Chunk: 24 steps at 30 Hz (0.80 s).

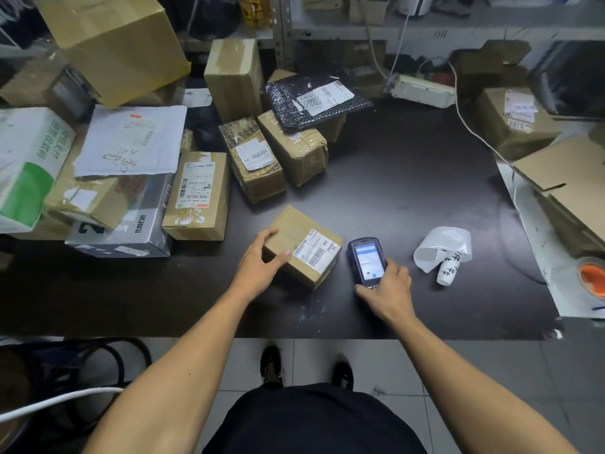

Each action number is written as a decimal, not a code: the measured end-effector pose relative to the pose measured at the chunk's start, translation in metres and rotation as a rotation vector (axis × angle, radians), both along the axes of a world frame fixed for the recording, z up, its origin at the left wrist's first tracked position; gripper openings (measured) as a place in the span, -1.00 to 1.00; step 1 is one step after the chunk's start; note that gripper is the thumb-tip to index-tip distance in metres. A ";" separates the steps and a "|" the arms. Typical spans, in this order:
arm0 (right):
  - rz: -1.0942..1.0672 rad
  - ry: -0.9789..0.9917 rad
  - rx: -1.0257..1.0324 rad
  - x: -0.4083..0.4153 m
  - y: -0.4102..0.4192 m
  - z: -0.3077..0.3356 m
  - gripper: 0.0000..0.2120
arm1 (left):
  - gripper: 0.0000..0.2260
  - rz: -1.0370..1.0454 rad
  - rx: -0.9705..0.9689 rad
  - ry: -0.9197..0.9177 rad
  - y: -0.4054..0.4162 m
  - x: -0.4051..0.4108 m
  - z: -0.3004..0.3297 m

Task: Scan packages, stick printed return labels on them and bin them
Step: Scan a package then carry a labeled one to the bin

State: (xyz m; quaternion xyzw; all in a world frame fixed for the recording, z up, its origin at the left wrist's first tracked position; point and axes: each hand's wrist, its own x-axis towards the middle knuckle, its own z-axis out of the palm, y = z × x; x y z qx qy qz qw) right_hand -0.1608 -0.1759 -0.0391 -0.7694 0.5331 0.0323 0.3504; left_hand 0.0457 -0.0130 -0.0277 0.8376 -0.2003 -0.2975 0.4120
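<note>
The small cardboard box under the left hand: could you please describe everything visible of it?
The small cardboard box is plain brown, taped shut, and sits turned at an angle on the dark table. A white barcode label covers part of its top. The left hand grips its near-left corner; the scanner lies just beside it.

Single view only, from a head-worn wide-angle camera looking forward and steeply down over a dark table [409, 191]; straight lines bow toward the frame edges. Both forearms enter from the bottom edge, with the person's torso and shoes directly below the lens, so the near table edge sits close. The top of the frame reaches shelving [425, 31] behind the table.
</note>
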 end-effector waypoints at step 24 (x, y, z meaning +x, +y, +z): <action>-0.489 -0.187 -0.346 -0.054 -0.059 0.027 -0.58 | -0.67 -0.757 -0.010 -0.448 -0.166 -0.081 0.037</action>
